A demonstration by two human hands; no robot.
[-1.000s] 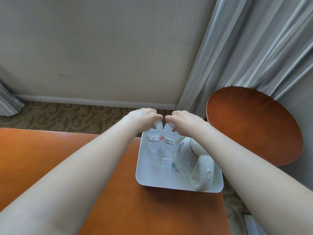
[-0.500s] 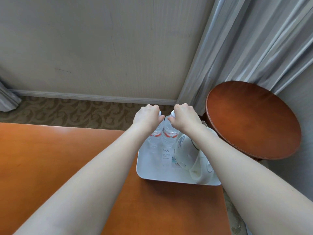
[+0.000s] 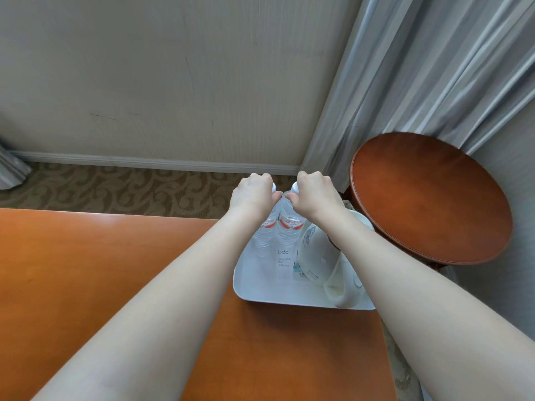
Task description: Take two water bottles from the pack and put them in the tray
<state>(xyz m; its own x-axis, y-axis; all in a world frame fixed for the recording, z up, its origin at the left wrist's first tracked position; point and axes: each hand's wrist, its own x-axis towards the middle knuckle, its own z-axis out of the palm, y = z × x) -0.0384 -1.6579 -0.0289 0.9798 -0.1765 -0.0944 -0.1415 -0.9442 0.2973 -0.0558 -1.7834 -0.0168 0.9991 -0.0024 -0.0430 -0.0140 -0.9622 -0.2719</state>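
White tray [image 3: 289, 298] holds kettle [image 3: 317, 256]; left hand [image 3: 253, 195], right hand [image 3: 314, 195] each grip bottle top

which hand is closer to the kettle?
Right. The right hand grips its bottle just above the white kettle; the left hand holds the other bottle, farther left.

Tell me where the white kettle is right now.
In the head view, the white kettle sits in the right part of the white tray, just right of the two water bottles, under the right forearm.
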